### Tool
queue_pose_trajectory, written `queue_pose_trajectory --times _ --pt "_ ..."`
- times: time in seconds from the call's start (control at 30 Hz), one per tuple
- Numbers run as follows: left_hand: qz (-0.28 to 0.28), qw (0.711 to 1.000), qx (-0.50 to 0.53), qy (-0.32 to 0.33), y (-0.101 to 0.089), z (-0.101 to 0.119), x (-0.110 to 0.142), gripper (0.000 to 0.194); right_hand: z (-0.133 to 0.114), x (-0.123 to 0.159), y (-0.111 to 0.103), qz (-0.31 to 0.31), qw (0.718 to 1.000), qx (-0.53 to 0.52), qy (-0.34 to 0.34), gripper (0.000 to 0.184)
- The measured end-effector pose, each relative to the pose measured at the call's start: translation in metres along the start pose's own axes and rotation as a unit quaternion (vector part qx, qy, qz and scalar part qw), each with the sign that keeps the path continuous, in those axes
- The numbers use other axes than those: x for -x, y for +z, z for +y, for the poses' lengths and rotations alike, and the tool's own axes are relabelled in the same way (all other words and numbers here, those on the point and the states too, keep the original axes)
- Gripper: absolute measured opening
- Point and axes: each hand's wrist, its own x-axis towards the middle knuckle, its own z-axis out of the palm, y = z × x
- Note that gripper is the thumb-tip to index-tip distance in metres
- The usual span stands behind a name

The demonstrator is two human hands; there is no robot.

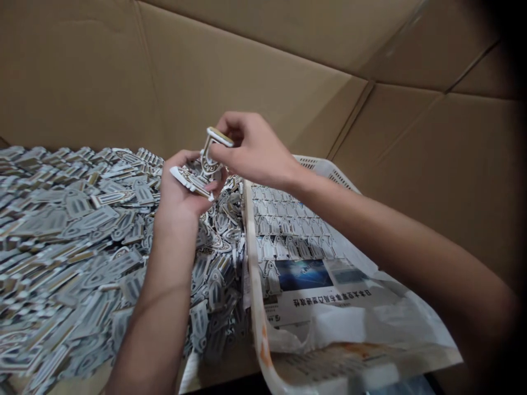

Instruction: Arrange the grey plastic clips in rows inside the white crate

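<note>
My left hand [181, 189] is closed round a small stack of flat grey-and-white patterned die-cut pieces [193, 178], held above a big heap of the same pieces [74, 241]. My right hand [251, 148] pinches one such piece [212, 151] upright, its lower end touching the stack in my left hand. Both hands hover over the heap's right edge, just left of a white basket.
A white perforated plastic basket [325, 167] at right is lined with newspaper [329, 302] and holds neat rows of the same pieces [288, 225]. Brown cardboard walls [247, 66] enclose the back and right. The heap fills the left half.
</note>
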Motion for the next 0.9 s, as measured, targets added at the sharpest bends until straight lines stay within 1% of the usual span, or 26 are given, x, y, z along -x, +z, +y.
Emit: queue_pose_trajectory --times 0.07,0.13,0.17,0.2,0.23,0.27,0.33,0.37,0.4,0.43,0.5,0.57,0.63,0.7,0.77,0.9 --pt "0.03 0.999 0.02 0.015 0.003 0.003 0.004 0.014 0.004 0.015 -0.016 0.005 1.0 -0.009 -0.002 0.009" --pt "0.068 0.997 0.039 0.026 0.005 0.007 0.009 0.017 0.007 0.038 -0.036 -0.023 1.0 -0.003 0.011 0.013" --pt "0.084 0.995 0.045 0.037 0.007 0.009 0.011 0.017 0.009 0.051 -0.047 -0.056 0.998 0.006 0.026 0.015" --pt "0.096 0.993 0.046 0.05 0.009 0.011 0.014 0.015 0.011 0.066 -0.056 -0.105 0.993 0.016 0.045 0.016" --pt "0.1 0.992 0.041 0.066 0.011 0.014 0.017 0.013 0.013 0.081 -0.063 -0.164 0.984 0.03 0.07 0.017" --pt "0.105 0.99 0.035 0.091 0.013 0.016 0.019 0.01 0.016 0.095 -0.067 -0.228 0.968 0.045 0.098 0.018" --pt "0.104 0.989 0.014 0.108 0.017 0.021 0.025 0.01 0.023 0.125 -0.065 -0.339 0.925 0.08 0.15 0.019" --pt "0.105 0.989 0.005 0.106 0.019 0.023 0.028 0.01 0.027 0.14 -0.06 -0.374 0.907 0.098 0.169 0.02" --pt "0.108 0.989 0.001 0.103 0.021 0.024 0.029 0.01 0.032 0.154 -0.053 -0.396 0.893 0.117 0.179 0.021" --pt "0.113 0.988 -0.001 0.101 0.022 0.024 0.031 0.01 0.036 0.168 -0.044 -0.403 0.886 0.138 0.183 0.022" --pt "0.122 0.988 -0.007 0.095 0.021 0.025 0.031 0.014 0.044 0.194 -0.025 -0.396 0.881 0.185 0.183 0.022" --pt "0.118 0.989 -0.013 0.089 0.017 0.026 0.029 0.017 0.049 0.216 -0.01 -0.399 0.871 0.215 0.189 0.019" --pt "0.089 0.994 0.006 0.063 0.011 0.027 0.026 0.013 0.053 0.231 -0.001 -0.419 0.857 0.215 0.21 0.02" --pt "0.058 0.996 0.054 0.035 0.005 0.029 0.024 0.006 0.058 0.241 0.004 -0.425 0.851 0.2 0.236 0.031" --pt "0.052 0.995 0.079 0.022 0.002 0.031 0.023 0.006 0.064 0.246 0.006 -0.411 0.857 0.179 0.253 0.037" --pt "0.085 0.994 0.055 0.031 0.006 0.031 0.026 0.011 0.077 0.252 0.01 -0.373 0.882 0.131 0.256 0.036"
